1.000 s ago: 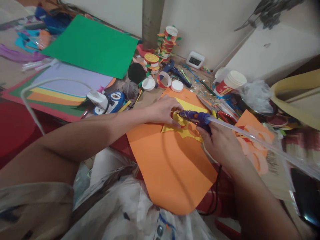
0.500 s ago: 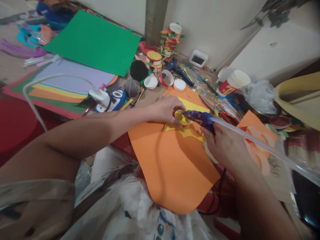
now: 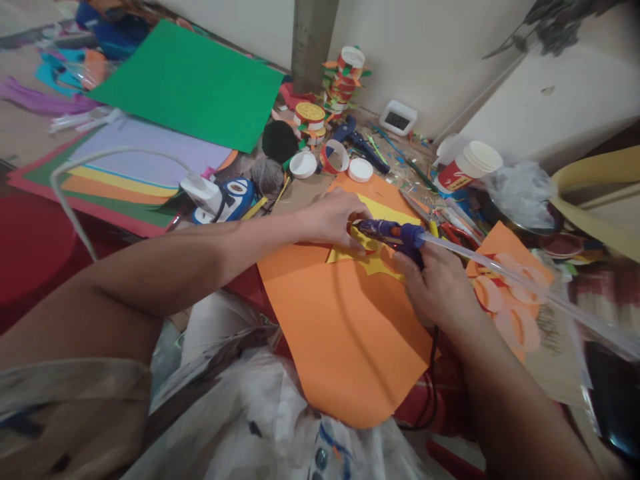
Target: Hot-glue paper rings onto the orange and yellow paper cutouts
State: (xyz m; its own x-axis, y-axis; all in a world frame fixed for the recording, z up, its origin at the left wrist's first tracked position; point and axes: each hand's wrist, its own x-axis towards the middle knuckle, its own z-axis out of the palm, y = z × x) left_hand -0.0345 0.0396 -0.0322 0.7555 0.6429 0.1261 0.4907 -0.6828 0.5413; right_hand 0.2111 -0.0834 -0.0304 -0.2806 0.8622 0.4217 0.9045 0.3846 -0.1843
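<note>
- The right hand point(image 3: 440, 283) is wrapping its grip around the handle of a glue gun point(image 3: 407, 237), which is sitting just right of the frame's centre.
- The left hand point(image 3: 336, 217), near the centre, is pinching a small round piece point(image 3: 365, 242) between thumb and fingers; the piece is showing yellow on its face and red at its edge, above yellow paper point(image 3: 380, 267) and an orange sheet point(image 3: 310, 300).
- The glue gun is looking light and rigid; the handle is offering the safest hold, since the nozzle is probably running hot.
- A long translucent rod point(image 3: 505, 270) is trailing from its back, likely flexing a little and adding some drag to the rear.
- The round piece is seeming very light and easily dented, so its rim is suiting a gentle pinch better than a hard squeeze.
- The glue gun's long axis is running across the frame, the nozzle pointing left and slightly up, over the round piece; whether the tip is touching is not showing clearly.
- The rod is continuing that line toward the lower half of the right edge.
- The round piece is facing its yellow side upward, partly hidden, and is showing no clear long axis.
</note>
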